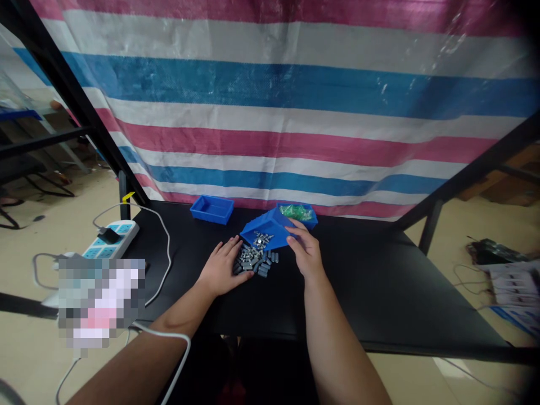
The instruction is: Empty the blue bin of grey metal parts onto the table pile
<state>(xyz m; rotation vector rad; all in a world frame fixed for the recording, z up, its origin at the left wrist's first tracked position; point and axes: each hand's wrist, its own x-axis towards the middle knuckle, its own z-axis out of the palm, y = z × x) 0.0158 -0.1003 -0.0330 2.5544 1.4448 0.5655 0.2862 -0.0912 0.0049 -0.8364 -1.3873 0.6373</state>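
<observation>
- The left hand [223, 269] lies open and relaxed, its fingers [231, 246] spread on the black tabletop [371, 292] and grasping nothing; its fingertips are just beside a heap of short grey hexagonal metal pieces [255, 262].
- The right hand [306, 252] is closed in a pinch on the corner of a tilted blue plastic parts bin [270, 230], with the bin's low lip toward the heap.
- The heap lies at about two o'clock from the left hand, touching the bin's lower edge, and a smaller cluster of the same-looking pieces [260, 241] sits inside the bin.
- Each metal piece looks small, stiff and fairly dense, and may roll on its smooth sides; a fingertip pinch across the flats would seem safest. The bin looks light and stiff, so its rim offers the easiest hold.
- At the far table edge, a second blue bin [211, 209] stands at eleven o'clock from the heap, and a third blue bin [310, 216] at one o'clock holds green items [295, 212].
- The tilted bin partly hides the third bin, and the green items are too small to identify.
- A power strip [116, 236] sits at the table's left corner, partly covered by a pixelated patch [101, 301]; a striped tarp [270, 112] hangs beyond.
</observation>
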